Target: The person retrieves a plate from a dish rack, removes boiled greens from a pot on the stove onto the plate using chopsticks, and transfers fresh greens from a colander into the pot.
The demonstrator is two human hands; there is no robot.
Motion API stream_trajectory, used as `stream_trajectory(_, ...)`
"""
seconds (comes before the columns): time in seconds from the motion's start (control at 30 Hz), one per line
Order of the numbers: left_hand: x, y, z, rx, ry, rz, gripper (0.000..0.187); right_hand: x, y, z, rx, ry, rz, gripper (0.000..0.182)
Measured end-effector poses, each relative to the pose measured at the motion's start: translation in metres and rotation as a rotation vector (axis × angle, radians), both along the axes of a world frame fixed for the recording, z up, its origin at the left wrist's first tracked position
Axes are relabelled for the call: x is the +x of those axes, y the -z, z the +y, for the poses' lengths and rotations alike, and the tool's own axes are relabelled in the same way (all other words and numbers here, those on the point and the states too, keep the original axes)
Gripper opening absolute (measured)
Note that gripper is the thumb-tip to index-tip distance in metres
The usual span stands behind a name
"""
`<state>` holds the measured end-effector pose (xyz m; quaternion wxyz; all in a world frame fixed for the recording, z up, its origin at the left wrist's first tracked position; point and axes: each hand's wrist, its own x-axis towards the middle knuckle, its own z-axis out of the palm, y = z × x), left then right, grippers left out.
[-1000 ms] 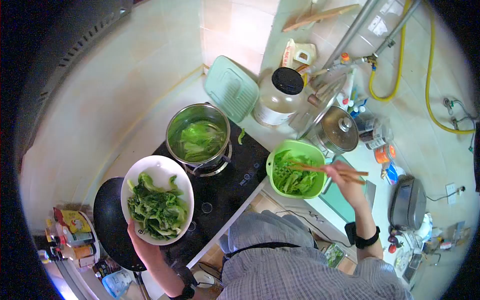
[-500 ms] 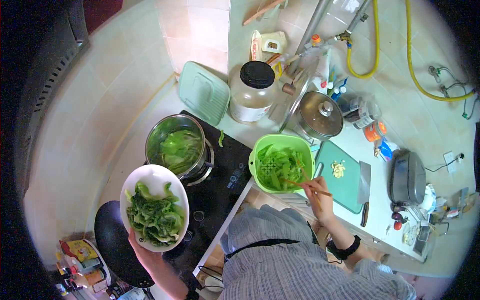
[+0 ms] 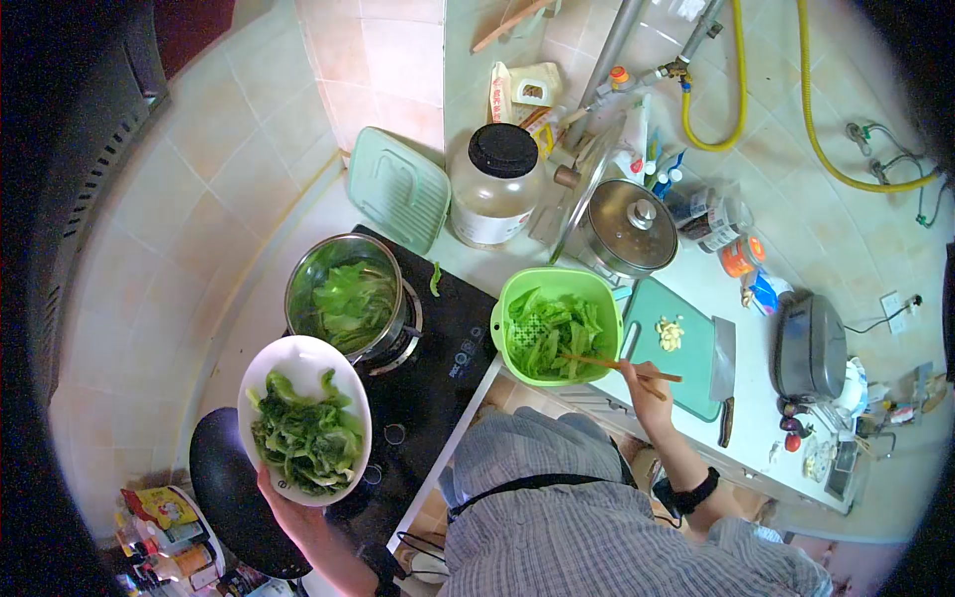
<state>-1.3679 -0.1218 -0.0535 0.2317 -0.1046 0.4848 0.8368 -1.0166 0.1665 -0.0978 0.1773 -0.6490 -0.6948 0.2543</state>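
Observation:
My left hand (image 3: pixel 288 505) grips the lower rim of a white oval plate (image 3: pixel 350 390) piled with wilted dark green leaves (image 3: pixel 303 433), held over the stove beside a steel pot. In that pot (image 3: pixel 296 274) float paler lettuce leaves (image 3: pixel 348 303). My right hand (image 3: pixel 649 395) is closed around wooden chopsticks (image 3: pixel 637 370), whose tips reach into a light green colander basket (image 3: pixel 517 363). Fresh lettuce (image 3: pixel 559 328) fills much of the basket. Fingers of the left hand are partly hidden under the plate.
A black wok (image 3: pixel 219 478) sits left on the black stove (image 3: pixel 433 363). Right of the basket lies a green cutting board (image 3: pixel 686 378) with garlic (image 3: pixel 670 333) and a cleaver (image 3: pixel 724 363). Behind stand a big jar (image 3: pixel 494 194) and a lidded pot (image 3: pixel 632 239).
My right hand has moved slightly right and down, and the chopsticks lie more level over the basket's edge. The plate has dropped slightly in view. The camera has shifted a little.

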Motion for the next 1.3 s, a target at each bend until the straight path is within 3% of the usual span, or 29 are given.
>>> stream_trajectory(0.03, 0.0, -0.001, 0.001, 0.021, 0.014, -0.028, 0.051, -0.003, 0.001, 0.0, 0.0, 0.0, 0.001, 0.028)
stream_trajectory(0.1, 0.001, -0.003, 0.003, 0.041, 0.027, -0.057, 0.051, -0.007, 0.006, 0.0, 0.237, -0.279, 0.047, 0.021)
stream_trajectory(0.17, 0.004, -0.01, 0.008, 0.004, 0.026, -0.043, 0.052, -0.017, 0.002, -0.003, 0.2, -0.31, 0.061, 0.012)
stream_trajectory(0.27, 0.004, -0.012, 0.01, 0.013, 0.041, -0.027, 0.052, -0.023, -0.001, 0.007, 0.115, -0.603, -0.122, 0.01)
stream_trajectory(0.43, 0.008, -0.016, 0.007, -0.024, 0.015, -0.017, 0.053, -0.014, 0.007, 0.029, 0.232, -0.53, 0.156, 0.009)
stream_trajectory(0.53, 0.008, -0.014, 0.004, -0.017, 0.023, -0.03, 0.054, -0.002, 0.005, 0.041, -0.032, -0.3, 0.327, 0.015)
stream_trajectory(0.63, 0.008, -0.011, 0.002, -0.008, 0.018, -0.017, 0.054, 0.007, 0.011, 0.047, -0.128, -0.172, 0.55, 0.02)
stream_trajectory(0.77, 0.006, -0.007, 0.0, 0.007, 0.038, 0.027, 0.053, 0.01, 0.024, 0.047, -0.221, -0.122, 0.654, 0.025)
stream_trajectory(0.97, 0.002, -0.001, -0.005, 0.083, 0.044, -0.02, 0.05, 0.003, -0.019, 0.038, -0.138, -0.186, 0.68, 0.022)
stream_trajectory(1.3, 0.003, -0.004, -0.002, 0.056, 0.047, 0.024, 0.049, 0.005, -0.074, 0.033, -0.038, -0.383, 0.501, 0.02)
